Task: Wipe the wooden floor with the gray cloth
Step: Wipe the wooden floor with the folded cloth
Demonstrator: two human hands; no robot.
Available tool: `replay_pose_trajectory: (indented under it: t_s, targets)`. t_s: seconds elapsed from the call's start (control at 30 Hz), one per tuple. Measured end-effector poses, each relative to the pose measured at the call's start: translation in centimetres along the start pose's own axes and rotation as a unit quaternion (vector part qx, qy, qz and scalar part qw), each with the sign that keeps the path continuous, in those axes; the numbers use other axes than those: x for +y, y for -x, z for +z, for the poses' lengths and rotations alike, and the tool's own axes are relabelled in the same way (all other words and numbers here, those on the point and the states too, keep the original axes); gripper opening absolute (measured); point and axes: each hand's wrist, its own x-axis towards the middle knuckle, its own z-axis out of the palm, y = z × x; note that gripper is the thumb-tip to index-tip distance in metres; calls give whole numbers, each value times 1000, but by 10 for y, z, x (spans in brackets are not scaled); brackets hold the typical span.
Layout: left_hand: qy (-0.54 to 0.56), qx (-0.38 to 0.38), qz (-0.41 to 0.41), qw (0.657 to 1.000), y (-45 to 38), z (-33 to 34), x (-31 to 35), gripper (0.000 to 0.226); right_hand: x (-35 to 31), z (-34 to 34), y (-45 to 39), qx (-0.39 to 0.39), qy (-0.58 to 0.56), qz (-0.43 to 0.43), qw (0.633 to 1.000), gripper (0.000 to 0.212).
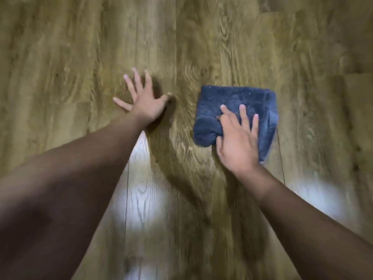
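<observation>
Cloth (242,106): gray-blue terry, folded into a rough rectangle, lying flat on the wooden floor (201,37), right of centre in the head view.
Right hand (236,142): palm down on the near part of the cloth, fingers straight and slightly spread, pressing rather than gripping.
Left hand (144,102): flat on bare boards well left of the cloth, fingers splayed, holding nothing; likely a brace for body weight.
Hands, relation: apart, a strip of bare floor between them.
Handling, cloth: judged soft, light and limp; should slide easily under a flat palm but may bunch or unfold at a loose edge. One bulge already shows at its near left corner.
Hold point: broad palm pressure over the middle seems best, keeping the folds trapped beneath.
Floor: plank pattern with seams; pale glare patches near the forearms.
Hard to make out: whole frame is blurred; cloth's near right corner is covered by the hand; dampness, dirt and wiped areas cannot be told.
</observation>
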Motion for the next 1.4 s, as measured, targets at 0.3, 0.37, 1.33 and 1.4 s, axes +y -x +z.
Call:
replay_pose_trajectory:
  t_s: [0.3,0.37,1.33,1.4]
  targets:
    - [75,84,136,984,165,74,8,60,-6,18,117,-34,18,-20,999,51]
    - [34,49,44,997,195,76,-14,76,-6,19,146,-42,14,-16,999,51]
    - [53,-86,-77,992,313,101,-96,111,-13,51,360,-52,-24,-72,996,54]
    - [144,-34,-62,987,315,99,-109,91,-17,57,385,-51,-23,-67,996,54]
